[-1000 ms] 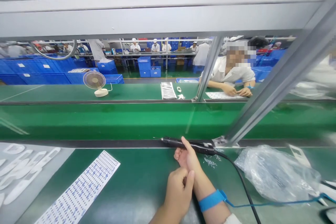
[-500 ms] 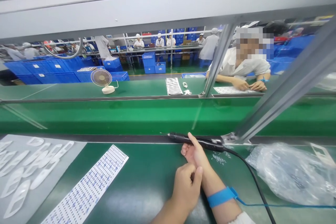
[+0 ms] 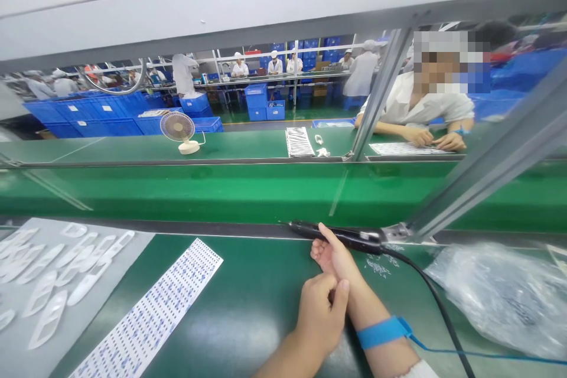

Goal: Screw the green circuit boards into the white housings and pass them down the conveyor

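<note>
My right hand (image 3: pixel 333 255) lies palm up, with its fingers loosely curled, its thumb stretched out and nothing in the palm. Its thumb overlaps a black electric screwdriver (image 3: pixel 363 240), which rests along the dark rail at the bench's far edge. A blue wrist strap (image 3: pixel 381 332) circles that forearm. My left hand (image 3: pixel 319 312) is closed against the inside of my right wrist, its fingertips hidden. Left of the hands, a white sheet printed with small blue and black marks (image 3: pixel 150 313) lies on the green bench (image 3: pixel 248 295).
White plastic frames (image 3: pixel 49 318) lie on a grey sheet (image 3: pixel 101 301) at left. Tiny pale pieces (image 3: pixel 378 267) are scattered beside the screwdriver cable (image 3: pixel 438 301). A clear plastic bag (image 3: pixel 500 295) sits at right. Beyond slanted metal posts (image 3: pixel 482 147), a co-worker (image 3: pixel 420 106) handles a sheet; a fan (image 3: pixel 179 130) stands opposite.
The whole view has shifted slightly to the right and, at the far bench, a little upward. My hands keep the same pose against each other, and the screwdriver stays on the rail.
</note>
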Action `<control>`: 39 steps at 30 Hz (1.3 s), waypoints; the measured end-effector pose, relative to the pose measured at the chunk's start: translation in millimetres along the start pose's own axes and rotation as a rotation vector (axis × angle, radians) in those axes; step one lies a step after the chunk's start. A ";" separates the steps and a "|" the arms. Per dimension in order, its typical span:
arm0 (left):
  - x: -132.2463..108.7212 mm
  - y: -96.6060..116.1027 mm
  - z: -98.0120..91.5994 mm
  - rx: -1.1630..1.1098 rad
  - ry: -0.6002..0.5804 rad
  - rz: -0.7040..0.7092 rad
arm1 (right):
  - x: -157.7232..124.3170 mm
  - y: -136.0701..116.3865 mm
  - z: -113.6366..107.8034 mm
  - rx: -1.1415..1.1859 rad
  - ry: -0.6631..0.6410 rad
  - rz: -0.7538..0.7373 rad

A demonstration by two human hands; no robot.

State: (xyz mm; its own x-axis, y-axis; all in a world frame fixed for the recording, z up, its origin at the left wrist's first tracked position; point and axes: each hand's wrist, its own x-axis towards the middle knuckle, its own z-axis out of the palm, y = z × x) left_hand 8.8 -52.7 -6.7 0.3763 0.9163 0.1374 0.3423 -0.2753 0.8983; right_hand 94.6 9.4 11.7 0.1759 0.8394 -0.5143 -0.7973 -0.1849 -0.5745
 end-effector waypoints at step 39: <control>-1.6 -6.2 3.7 0.036 0.023 0.007 | 4.2 -1.5 -6.4 0.013 -0.039 -0.008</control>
State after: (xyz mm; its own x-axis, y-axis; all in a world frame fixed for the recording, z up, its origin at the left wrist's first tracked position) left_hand 9.2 -53.5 -14.0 0.3594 0.9205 0.1533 0.3704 -0.2915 0.8819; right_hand 100.2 10.0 6.3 0.1599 0.8600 -0.4846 -0.8036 -0.1717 -0.5698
